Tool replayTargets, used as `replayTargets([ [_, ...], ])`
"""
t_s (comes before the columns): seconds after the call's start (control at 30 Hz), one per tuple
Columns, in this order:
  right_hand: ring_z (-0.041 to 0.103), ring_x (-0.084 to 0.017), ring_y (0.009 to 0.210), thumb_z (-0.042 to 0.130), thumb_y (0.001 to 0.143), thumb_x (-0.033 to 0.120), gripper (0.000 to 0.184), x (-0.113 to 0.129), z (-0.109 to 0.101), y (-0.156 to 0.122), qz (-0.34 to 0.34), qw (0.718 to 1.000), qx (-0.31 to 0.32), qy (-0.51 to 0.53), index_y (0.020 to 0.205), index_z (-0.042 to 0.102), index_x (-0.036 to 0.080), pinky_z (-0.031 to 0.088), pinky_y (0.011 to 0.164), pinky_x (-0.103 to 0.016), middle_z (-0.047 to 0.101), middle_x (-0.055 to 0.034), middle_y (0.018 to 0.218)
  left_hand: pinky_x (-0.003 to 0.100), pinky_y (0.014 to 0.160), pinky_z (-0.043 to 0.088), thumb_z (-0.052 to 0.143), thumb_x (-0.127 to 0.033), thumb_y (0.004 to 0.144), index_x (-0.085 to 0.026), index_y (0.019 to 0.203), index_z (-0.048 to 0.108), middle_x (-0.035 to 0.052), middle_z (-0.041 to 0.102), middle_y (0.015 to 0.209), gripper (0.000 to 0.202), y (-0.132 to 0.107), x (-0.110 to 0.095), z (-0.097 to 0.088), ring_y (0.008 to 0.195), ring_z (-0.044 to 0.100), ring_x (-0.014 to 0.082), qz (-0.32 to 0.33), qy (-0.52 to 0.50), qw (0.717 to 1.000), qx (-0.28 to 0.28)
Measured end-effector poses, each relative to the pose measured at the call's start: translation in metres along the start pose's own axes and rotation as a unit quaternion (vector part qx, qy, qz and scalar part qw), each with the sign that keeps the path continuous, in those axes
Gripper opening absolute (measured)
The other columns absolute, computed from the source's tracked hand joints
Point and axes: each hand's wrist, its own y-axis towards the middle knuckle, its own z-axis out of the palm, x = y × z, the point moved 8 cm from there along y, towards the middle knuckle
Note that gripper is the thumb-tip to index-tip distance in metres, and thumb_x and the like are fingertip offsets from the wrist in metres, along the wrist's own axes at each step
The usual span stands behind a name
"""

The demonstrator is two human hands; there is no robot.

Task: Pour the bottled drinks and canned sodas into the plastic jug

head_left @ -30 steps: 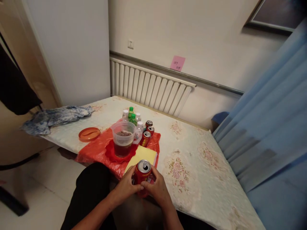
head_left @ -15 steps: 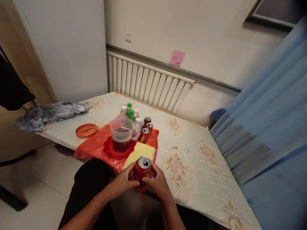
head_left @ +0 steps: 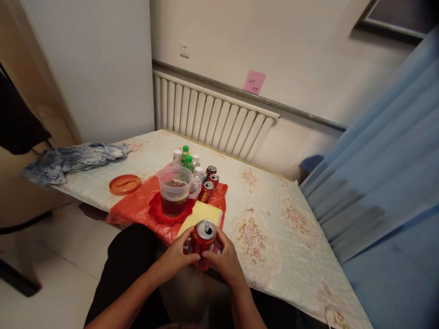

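Observation:
Both my hands wrap a red drink can [head_left: 203,237] with an opened top, held upright at the near edge of the flowered mattress [head_left: 274,228]. My left hand [head_left: 176,258] grips its left side and my right hand [head_left: 224,260] its right side. Just beyond the can lies a yellow pad [head_left: 202,214]. Farther back a clear plastic jug [head_left: 176,196] of dark drink stands on a red mat over a red plastic sheet [head_left: 137,208].
Behind the jug stand three more red cans [head_left: 210,180] and several small bottles [head_left: 187,161]. An orange lid [head_left: 125,184] lies to the left, with a blue cloth [head_left: 73,157] beyond. A radiator [head_left: 212,119] lines the wall; a blue curtain [head_left: 384,183] hangs on the right.
The can stays in both hands, tilting slightly and back upright. The view has shifted a little as my head moved.

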Motion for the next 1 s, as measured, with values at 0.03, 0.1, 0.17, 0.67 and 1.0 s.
replayTargets([
  [0.03, 0.059, -0.027, 0.120, 0.079, 0.064, 0.015, 0.072, 0.000, 0.000, 0.000, -0.001, 1.000, 0.001, -0.003, 0.131, 0.055, 0.021, 0.044, 0.106, -0.041, 0.065, -0.0074, 0.126, 0.039, 0.098, 0.049, 0.075, -0.021, 0.068, -0.020, 0.138, 0.042, 0.0105, 0.056, 0.135, 0.077, 0.000, 0.000, 0.000, 0.116, 0.059, 0.0290, -0.003, -0.002, 1.000, 0.000],
  [0.1, 0.060, -0.027, 0.119, 0.078, 0.063, 0.013, 0.072, -0.001, 0.001, 0.000, -0.001, 1.000, 0.002, -0.012, 0.131, 0.056, 0.022, 0.044, 0.106, -0.041, 0.066, -0.0064, 0.124, 0.039, 0.097, 0.050, 0.075, -0.022, 0.069, -0.020, 0.139, 0.041, 0.0115, 0.055, 0.137, 0.078, -0.001, 0.001, 0.001, 0.118, 0.058, 0.0301, -0.008, -0.009, 1.000, 0.003],
  [0.17, 0.061, -0.026, 0.117, 0.077, 0.063, 0.011, 0.071, -0.001, 0.002, 0.000, 0.004, 1.000, 0.002, -0.019, 0.130, 0.056, 0.023, 0.045, 0.105, -0.040, 0.067, -0.0053, 0.122, 0.040, 0.099, 0.049, 0.076, -0.023, 0.069, -0.020, 0.140, 0.039, 0.0122, 0.054, 0.138, 0.080, -0.001, 0.001, 0.002, 0.120, 0.056, 0.0307, -0.003, -0.017, 1.000, 0.005],
  [0.67, 0.063, -0.026, 0.111, 0.074, 0.062, 0.008, 0.067, -0.002, 0.003, -0.002, 0.019, 0.999, -0.003, -0.044, 0.125, 0.060, 0.023, 0.048, 0.101, -0.040, 0.069, -0.0051, 0.117, 0.046, 0.114, 0.032, 0.077, -0.021, 0.069, -0.020, 0.145, 0.035, 0.0121, 0.047, 0.147, 0.087, -0.002, 0.005, 0.001, 0.135, 0.042, 0.0315, 0.040, 0.018, 0.999, 0.017],
  [1.0, 0.062, -0.026, 0.114, 0.073, 0.063, 0.008, 0.068, -0.010, 0.006, 0.000, 0.029, 0.999, 0.006, -0.025, 0.128, 0.058, 0.024, 0.048, 0.102, -0.041, 0.067, -0.0050, 0.121, 0.046, 0.111, 0.036, 0.078, -0.022, 0.066, -0.020, 0.144, 0.037, 0.0123, 0.050, 0.143, 0.087, 0.001, 0.007, -0.001, 0.135, 0.042, 0.0332, 0.033, 0.004, 0.999, 0.018],
])
